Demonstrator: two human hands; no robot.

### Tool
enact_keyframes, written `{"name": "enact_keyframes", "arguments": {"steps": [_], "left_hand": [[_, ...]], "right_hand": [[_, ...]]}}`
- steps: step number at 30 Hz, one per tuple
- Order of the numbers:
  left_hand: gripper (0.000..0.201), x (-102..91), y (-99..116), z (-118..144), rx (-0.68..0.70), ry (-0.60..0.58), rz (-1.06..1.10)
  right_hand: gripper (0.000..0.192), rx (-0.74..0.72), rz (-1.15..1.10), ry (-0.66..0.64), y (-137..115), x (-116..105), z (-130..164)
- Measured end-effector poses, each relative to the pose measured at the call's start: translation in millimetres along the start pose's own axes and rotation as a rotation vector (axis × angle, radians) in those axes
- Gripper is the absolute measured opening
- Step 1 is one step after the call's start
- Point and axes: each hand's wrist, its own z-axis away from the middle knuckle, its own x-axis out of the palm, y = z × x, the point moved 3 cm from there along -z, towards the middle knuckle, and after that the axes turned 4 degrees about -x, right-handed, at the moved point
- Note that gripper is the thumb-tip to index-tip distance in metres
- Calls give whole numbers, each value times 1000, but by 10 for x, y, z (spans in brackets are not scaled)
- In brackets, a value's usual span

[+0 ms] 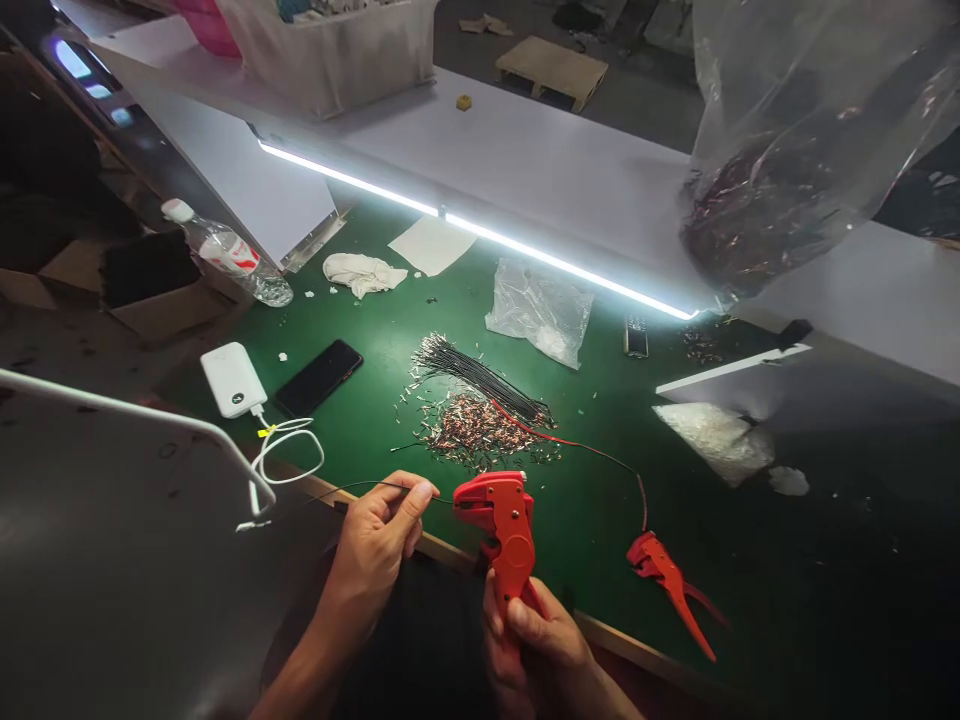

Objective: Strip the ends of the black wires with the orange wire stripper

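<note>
Between the thumb and fingers of my left hand (386,520) a thin black wire (444,499) is pinched. Its right end meets the jaws of a red wire stripper (510,530), and its other end trails off to the left. My right hand (536,640) is wrapped round the stripper's handles, holding it upright at the table's front edge. Whether the jaws are closed on the wire I cannot tell. Behind the tool lies a bundle of black wires (487,378), beside a heap of stripped insulation and copper bits (476,428). A red wire (581,443) runs from there to the right.
A second red wire stripper (664,575) lies at the right. To the left are a white power bank (232,380) with a cable, a black phone (320,377) and a plastic bottle (229,255). A lit shelf (525,130) spans the back; clear bags lie below it.
</note>
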Motion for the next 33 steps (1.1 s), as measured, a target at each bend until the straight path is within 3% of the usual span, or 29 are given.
{"name": "enact_keyframes", "arguments": {"steps": [11,21,33], "left_hand": [[39,55,15,47,-38,45,238],[33,193,24,101,-74,134,381],[31,224,49,150,-251,109,526]], "right_hand": [[33,-59,11,-33,-103,87,-95],[37,-116,128,-67,-13,55,-131],[41,-103,266,-59,-37,35,-149]]}}
